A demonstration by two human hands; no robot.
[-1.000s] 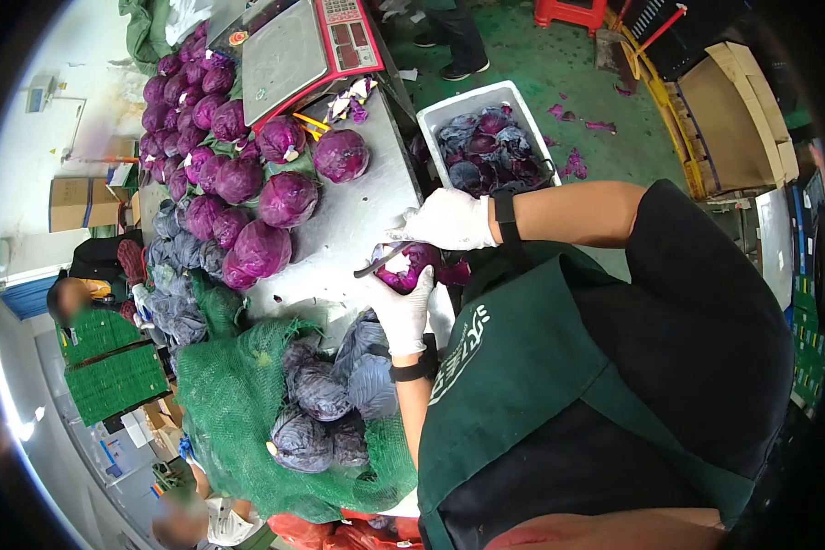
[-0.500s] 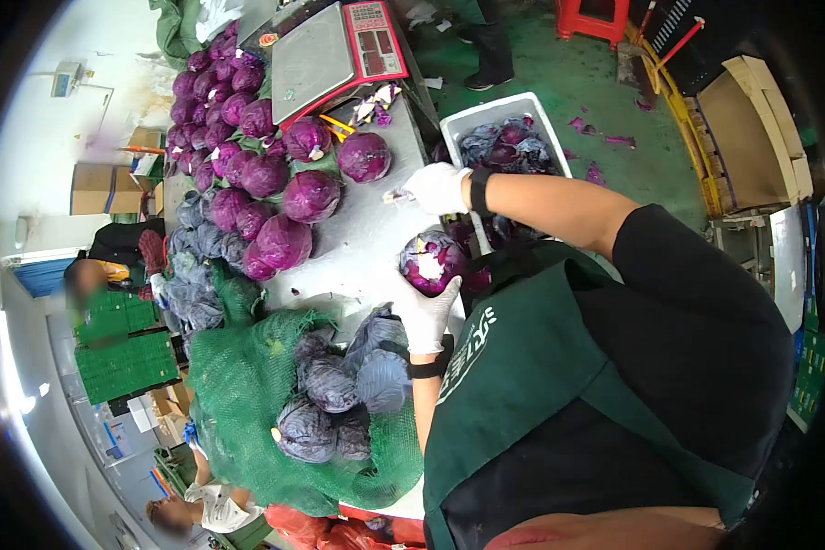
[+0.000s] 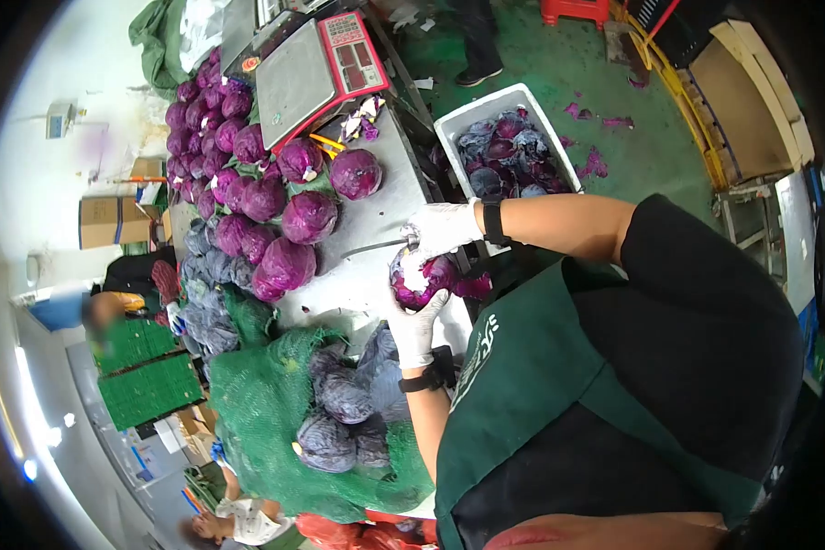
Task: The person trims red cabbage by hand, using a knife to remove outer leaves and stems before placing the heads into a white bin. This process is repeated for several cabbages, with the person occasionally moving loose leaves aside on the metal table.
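Observation:
A red cabbage [image 3: 442,272] with a pale cut patch and a loose purple leaf hanging from it is gripped in my white-gloved left hand [image 3: 415,332], over the metal table [image 3: 362,280]. Just beyond it, my gloved right hand [image 3: 442,229] is closed round a knife [image 3: 373,247]. The thin blade points away from me over the table; the handle is mostly hidden in my fingers. My right fingers are close against the cabbage top. Shiny trimmed cabbages [image 3: 309,217] lie farther along the table.
A scale [image 3: 302,78] stands on the table. The white bin [image 3: 573,165] beside it holds dark outer leaves. A green mesh sack [image 3: 257,412] with dull untrimmed cabbages [image 3: 328,444] lies to my left. Leaf scraps [image 3: 596,163] litter the floor. Other people are in the background.
My right hand has come down to the cabbage, and the knife blade now shows. The cabbage has been turned in my left hand. The whole view has shifted slightly.

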